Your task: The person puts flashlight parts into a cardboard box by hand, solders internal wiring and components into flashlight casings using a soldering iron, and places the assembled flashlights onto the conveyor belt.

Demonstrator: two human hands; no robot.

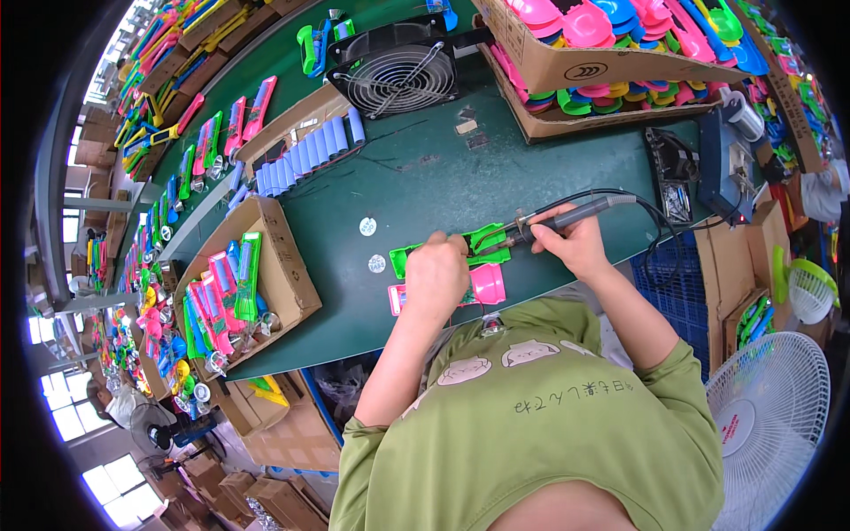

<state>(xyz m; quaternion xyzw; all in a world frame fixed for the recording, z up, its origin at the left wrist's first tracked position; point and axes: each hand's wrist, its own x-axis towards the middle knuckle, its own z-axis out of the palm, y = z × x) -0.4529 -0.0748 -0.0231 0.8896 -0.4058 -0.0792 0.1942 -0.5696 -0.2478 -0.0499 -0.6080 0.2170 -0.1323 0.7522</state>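
Observation:
My right hand [571, 241] grips a soldering iron [580, 214] with a grey handle, its tip pointing left over an open green plastic housing [491, 243]. Over the left part of that housing, my left hand [438, 276] is closed in a pinch; whatever its fingertips hold is hidden. Dark thin wires lie inside the green shell. Nearer to me is a pink plastic housing [487, 285], partly covered by my left wrist. A small lamp reflector [492, 325] on a wire hangs by the table's front edge, close to my shirt.
Blue cylindrical cells [310, 152] stand in a row at the back left, beside a black fan [398, 81]. A cardboard box [297, 292] holds assembled coloured pieces. Boxes of plastic shells [589, 26] fill the back right. A blue soldering station [726, 164] sits at right, its cable looping down.

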